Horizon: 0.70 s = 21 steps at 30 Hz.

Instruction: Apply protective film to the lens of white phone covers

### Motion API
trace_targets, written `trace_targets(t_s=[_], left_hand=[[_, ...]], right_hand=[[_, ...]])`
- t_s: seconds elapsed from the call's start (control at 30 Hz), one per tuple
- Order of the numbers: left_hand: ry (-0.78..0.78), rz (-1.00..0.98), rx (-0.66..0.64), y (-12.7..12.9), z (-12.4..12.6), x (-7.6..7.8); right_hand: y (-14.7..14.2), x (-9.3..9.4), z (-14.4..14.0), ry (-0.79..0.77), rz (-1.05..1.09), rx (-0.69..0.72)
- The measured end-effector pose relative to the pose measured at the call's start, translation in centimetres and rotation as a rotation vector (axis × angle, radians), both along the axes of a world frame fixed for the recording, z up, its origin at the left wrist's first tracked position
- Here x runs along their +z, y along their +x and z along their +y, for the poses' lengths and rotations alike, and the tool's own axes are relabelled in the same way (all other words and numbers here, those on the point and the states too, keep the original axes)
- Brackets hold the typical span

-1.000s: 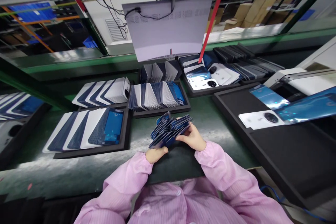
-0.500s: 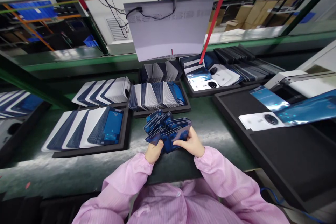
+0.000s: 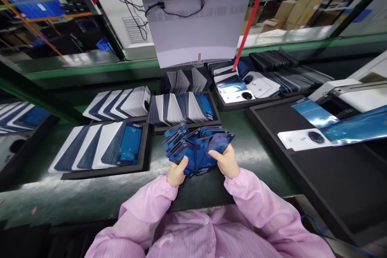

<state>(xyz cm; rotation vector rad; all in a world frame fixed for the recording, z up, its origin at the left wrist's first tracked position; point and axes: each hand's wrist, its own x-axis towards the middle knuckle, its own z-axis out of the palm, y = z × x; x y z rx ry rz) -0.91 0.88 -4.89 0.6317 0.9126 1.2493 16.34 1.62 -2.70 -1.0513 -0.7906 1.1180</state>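
Observation:
A fanned stack of dark blue phone panels (image 3: 193, 145) is held up over the green bench in front of me. My left hand (image 3: 177, 173) grips its lower left edge, thumb on top. My right hand (image 3: 226, 163) grips the lower right edge, thumb pressed on the outermost panel. Both sleeves are pink. The panels spread out like cards, tilted up toward the camera.
Black trays (image 3: 145, 157) of stacked white and blue panels sit left and ahead. A large black tray (image 3: 272, 125) to the right carries a white camera-cutout back cover (image 3: 302, 139) and blue film sheets (image 3: 353, 127). A grey monitor (image 3: 196, 28) hangs overhead.
The panel stack has been raised and fanned wider, its faces turned up toward me. My right hand slid to the right edge and my left thumb moved onto the front.

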Motion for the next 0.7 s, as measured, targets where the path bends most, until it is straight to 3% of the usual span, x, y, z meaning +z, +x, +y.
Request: trace_targets(t_s=[0.1,0.2,0.43,0.5,0.6,0.7], left_hand=[[-0.045,-0.058,0.024,0.0,0.1,0.6],[-0.119,-0.17,0.047,0.2,0.2,1.6],[-0.222,-0.276,0.053,-0.6,-0.1,2.0],[-0.27,-0.291,0.078,-1.4,0.0,2.2],[-0.325,-0.372,0.095,-2.5,0.5,2.8],[-0.299,-0.514,0.074,-3.4,0.9,3.6]], right_hand=[[0.9,0.7,0.4,0.022,0.177,-0.14],[2.3,1.5,0.7,0.078,0.298,-0.195],[6.0,2.8,1.7,0.144,0.318,-0.383],[7.8,3.3,1.4,0.205,0.245,-0.456],[10.8,3.4,-0.2,0.37,-0.066,-0.628],[12.6,2.5,-2.1,0.339,-0.452,-0.719]])
